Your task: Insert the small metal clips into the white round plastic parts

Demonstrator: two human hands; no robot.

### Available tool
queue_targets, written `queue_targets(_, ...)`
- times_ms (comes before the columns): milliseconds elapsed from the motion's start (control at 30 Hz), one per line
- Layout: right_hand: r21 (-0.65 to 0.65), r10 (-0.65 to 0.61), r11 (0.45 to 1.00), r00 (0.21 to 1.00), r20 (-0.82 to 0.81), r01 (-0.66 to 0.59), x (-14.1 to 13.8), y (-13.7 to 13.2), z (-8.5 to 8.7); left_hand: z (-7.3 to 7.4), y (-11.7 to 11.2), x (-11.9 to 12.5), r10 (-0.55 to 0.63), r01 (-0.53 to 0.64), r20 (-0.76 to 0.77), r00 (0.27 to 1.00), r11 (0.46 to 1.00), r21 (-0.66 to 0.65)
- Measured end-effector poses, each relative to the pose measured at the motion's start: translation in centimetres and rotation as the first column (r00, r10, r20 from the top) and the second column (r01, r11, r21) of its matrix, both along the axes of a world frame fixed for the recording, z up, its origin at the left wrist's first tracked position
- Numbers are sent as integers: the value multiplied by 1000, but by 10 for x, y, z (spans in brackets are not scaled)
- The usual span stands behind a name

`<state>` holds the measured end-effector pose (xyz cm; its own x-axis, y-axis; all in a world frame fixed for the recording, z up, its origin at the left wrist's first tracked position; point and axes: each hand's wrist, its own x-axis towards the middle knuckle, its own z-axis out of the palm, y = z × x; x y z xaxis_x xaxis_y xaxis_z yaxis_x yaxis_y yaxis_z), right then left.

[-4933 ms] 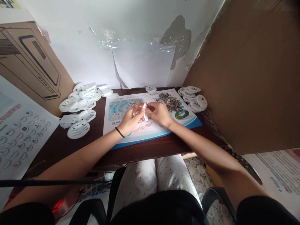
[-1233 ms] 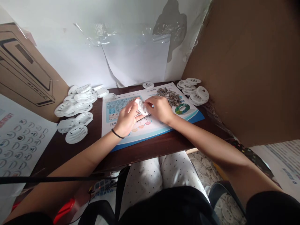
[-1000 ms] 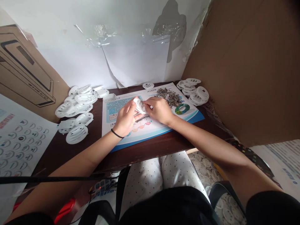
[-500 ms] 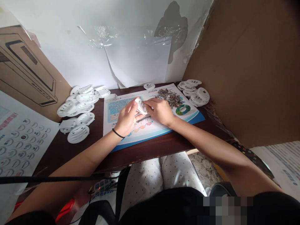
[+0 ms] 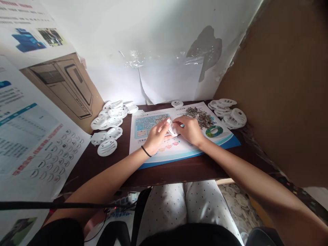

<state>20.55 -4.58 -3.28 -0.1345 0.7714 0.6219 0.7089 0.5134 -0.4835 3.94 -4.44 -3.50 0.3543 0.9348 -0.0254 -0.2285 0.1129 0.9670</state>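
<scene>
Left hand (image 5: 156,136), right hand (image 5: 188,131) closer; white plastic piece (image 5: 172,129) (probably slotted) between.

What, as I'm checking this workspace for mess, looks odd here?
A loose heap of grey-brown fragments lies uncontained on the printed poster. Below the desk, many round white plastic discs seem spread out, away from the piles on the dark wooden desk.

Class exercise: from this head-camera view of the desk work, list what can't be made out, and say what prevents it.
In the head view:
White plastic piece between the left hand and right hand: fingers hide most of its shape.
Grey-brown granule heap: individual bits are too small to identify.
Printed blue-bordered sheet: its small text is too small to read.
White discs on the floor: partly cut off by the dark wooden desk edge and right forearm.
</scene>
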Motion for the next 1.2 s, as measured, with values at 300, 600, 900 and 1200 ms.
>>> queue_targets(300, -41, -21, 999, 999, 39, 22, 2, 2, 0, 0, 2, 0, 9, -9, -43, 999, 1000, -2)
queue_targets(600, -82, -13, 997, 1000, -11, 12, 3, 4, 4, 1, 3, 0, 19, -20, -18, 1000, 999, -42)
queue_targets(900, -10, 24, 1000, 1000, -11, -24, 2, 5, 1, 2, 2, 1, 13, -11, 30, 999, 997, -70)
queue_targets(1200, -27, 9, 1000, 999, -36, -10, 1, 4, -2, 1, 3, 1, 0, 6, 70, 998, 997, -78)
